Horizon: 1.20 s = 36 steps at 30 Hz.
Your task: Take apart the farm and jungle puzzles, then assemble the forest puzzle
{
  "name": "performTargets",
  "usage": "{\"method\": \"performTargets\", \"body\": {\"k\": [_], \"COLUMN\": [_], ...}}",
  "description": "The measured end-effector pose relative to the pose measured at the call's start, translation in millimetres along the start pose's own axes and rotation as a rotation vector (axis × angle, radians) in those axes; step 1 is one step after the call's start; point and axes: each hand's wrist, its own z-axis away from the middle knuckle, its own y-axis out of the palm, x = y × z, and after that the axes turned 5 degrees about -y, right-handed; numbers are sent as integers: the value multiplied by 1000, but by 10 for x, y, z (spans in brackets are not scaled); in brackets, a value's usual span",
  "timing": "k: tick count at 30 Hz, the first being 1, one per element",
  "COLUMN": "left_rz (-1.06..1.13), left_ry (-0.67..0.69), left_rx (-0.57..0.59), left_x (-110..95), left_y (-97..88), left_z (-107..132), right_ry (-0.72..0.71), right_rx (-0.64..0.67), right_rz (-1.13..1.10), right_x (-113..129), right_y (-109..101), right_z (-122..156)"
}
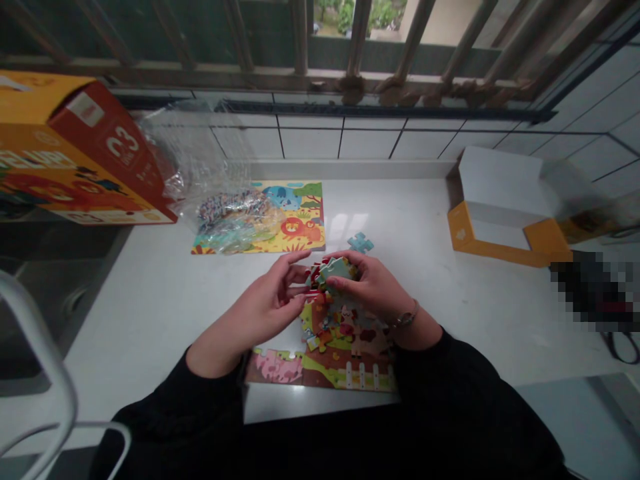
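Observation:
My right hand (373, 283) is closed around a small stack of jigsaw puzzle pieces (336, 270), its thumb lying across the top one, which is pale green. Red and white edges show on the stack's left side. My left hand (273, 297) is at that side with fingers bent and spread from the thumb; its fingertips are at the pieces' edge. Below both hands lies a partly assembled farm puzzle (325, 373) with a pig, a cow and a white fence. A loose yellow piece (319, 340) rests on it. One light blue piece (361, 243) lies just beyond my right hand.
A finished-looking animal picture (305, 207) lies at the back, partly under a clear plastic bag (215, 167). An orange puzzle box (85, 153) stands at the left. At the right are an opened orange and white box (500, 240) and a blurred dark item (595, 290).

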Motion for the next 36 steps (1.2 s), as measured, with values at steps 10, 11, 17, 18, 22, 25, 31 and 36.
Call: {"method": "performTargets", "body": {"k": [10, 11, 17, 18, 22, 25, 31, 36], "left_rz": [-687, -676, -596, -578, -565, -579, -538, -405], "left_ry": [-25, -24, -34, -29, 7, 4, -104, -139], "left_rx": [47, 44, -1, -9, 8, 31, -68, -145], "left_x": [316, 304, 236, 240, 264, 254, 179, 107], "left_y": [-543, -534, -406, -387, -342, -337, -322, -148], "left_z": [-73, -68, -58, -62, -76, -73, -67, -111], "right_ry": [95, 92, 86, 82, 91, 96, 74, -9], "right_rx": [-117, -113, -83, -79, -82, -78, -17, 72], "right_rz": [7, 14, -1, -1, -4, -10, -64, -44], "right_x": [-59, -57, -37, -34, -30, -31, -12, 10], "right_y": [-41, -38, -32, -32, -26, -23, -26, -4], "right_z": [-21, -19, -7, -7, -11, -14, 12, 33]}}
